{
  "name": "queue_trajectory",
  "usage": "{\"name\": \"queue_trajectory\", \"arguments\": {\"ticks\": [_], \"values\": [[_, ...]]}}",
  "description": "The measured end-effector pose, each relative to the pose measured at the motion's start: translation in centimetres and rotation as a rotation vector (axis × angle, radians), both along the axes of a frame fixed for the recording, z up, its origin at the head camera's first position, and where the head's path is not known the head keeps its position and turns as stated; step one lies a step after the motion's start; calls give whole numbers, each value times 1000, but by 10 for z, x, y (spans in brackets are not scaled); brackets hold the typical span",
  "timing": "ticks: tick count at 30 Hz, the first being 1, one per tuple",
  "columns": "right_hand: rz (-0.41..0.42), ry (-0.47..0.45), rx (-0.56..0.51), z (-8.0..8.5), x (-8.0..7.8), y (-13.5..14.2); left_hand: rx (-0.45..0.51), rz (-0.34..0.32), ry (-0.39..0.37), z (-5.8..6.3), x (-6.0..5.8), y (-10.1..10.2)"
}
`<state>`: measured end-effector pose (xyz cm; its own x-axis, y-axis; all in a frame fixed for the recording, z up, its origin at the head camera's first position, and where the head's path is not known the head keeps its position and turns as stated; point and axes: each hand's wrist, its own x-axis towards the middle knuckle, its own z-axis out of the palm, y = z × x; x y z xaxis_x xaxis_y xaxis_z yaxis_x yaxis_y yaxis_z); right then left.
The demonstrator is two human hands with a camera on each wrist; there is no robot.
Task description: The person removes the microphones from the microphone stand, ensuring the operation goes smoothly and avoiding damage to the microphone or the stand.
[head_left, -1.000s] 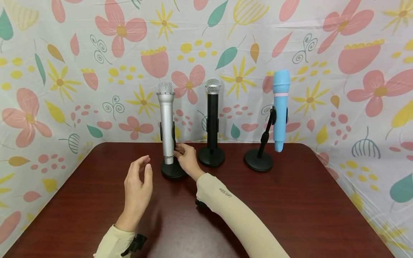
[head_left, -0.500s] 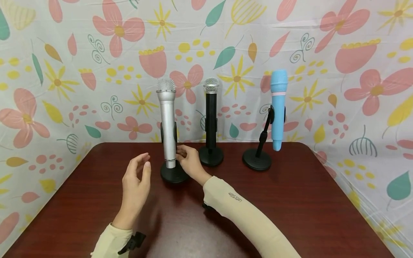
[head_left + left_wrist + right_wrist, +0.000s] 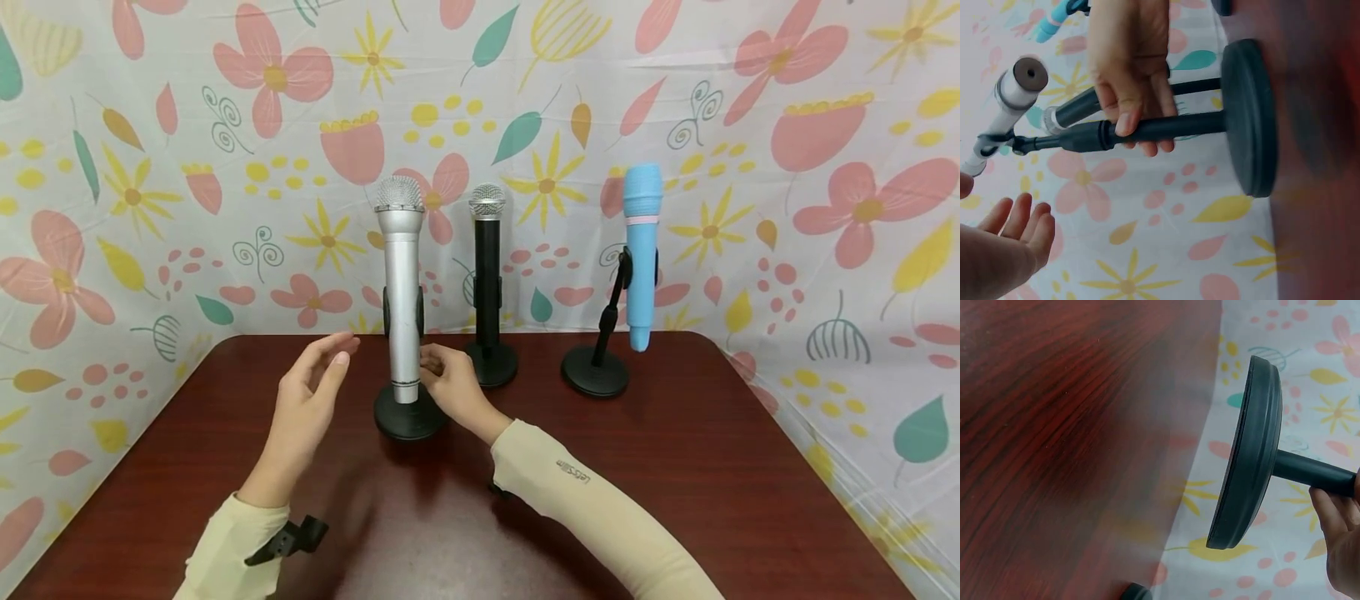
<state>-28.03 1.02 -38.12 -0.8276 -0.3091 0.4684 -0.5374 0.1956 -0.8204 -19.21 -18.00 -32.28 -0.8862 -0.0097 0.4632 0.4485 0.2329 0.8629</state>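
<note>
The right hand (image 3: 456, 385) is grasping the black stand (image 3: 1194, 123) by its pole, probably to steady the silver microphone (image 3: 405, 271) clipped on top, its base hovering just above the surface (image 3: 690, 467), while the relaxed left hand (image 3: 302, 400) is holding nothing.

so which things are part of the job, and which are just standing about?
In use:
silver microphone
silver microphone's stand, gripped by the right hand
left hand nearby

Standing about:
black microphone
black microphone's stand
blue microphone
blue microphone's stand
</note>
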Motion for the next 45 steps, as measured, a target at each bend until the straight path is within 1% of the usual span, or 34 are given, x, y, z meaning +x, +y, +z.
{"name": "queue_trajectory", "arguments": {"ticks": [4, 8, 9, 12, 16, 19, 21, 22, 25, 27, 29, 34, 40, 45], "values": [[8, 21, -17, 2, 5, 3, 5, -67, 10, 19, -4, -2], [16, 29, -30, 5, 11, 5, 46, -137, 13, 39, -10, -1], [18, 32, -29, 6, 13, 6, 50, -156, 5, 43, -11, 0], [22, 39, -17, 17, 25, 9, 50, -205, -21, 57, -17, 3], [23, 27, -4, 32, 40, 12, 43, -264, -53, 73, -27, 8], [19, 9, -6, 32, 43, 13, 56, -311, -94, 82, -36, 13], [20, -1, -10, 32, 44, 14, 64, -340, -139, 87, -42, 17], [18, -9, -9, 31, 44, 14, 69, -353, -165, 89, -44, 19], [23, -24, -19, 18, 34, 13, 84, -387, -233, 94, -50, 25], [17, -23, -22, 8, 27, 13, 88, -398, -260, 96, -52, 27], [14, -25, -29, -2, 20, 13, 86, -402, -268, 97, -54, 30], [-7, -10, -25, -6, 21, 13, 92, -406, -273, 99, -56, 33], [-21, 8, -7, -6, 22, 13, 115, -433, -282, 99, -56, 33], [-27, 7, -4, -7, 22, 13, 116, -435, -288, 100, -55, 32]]}}
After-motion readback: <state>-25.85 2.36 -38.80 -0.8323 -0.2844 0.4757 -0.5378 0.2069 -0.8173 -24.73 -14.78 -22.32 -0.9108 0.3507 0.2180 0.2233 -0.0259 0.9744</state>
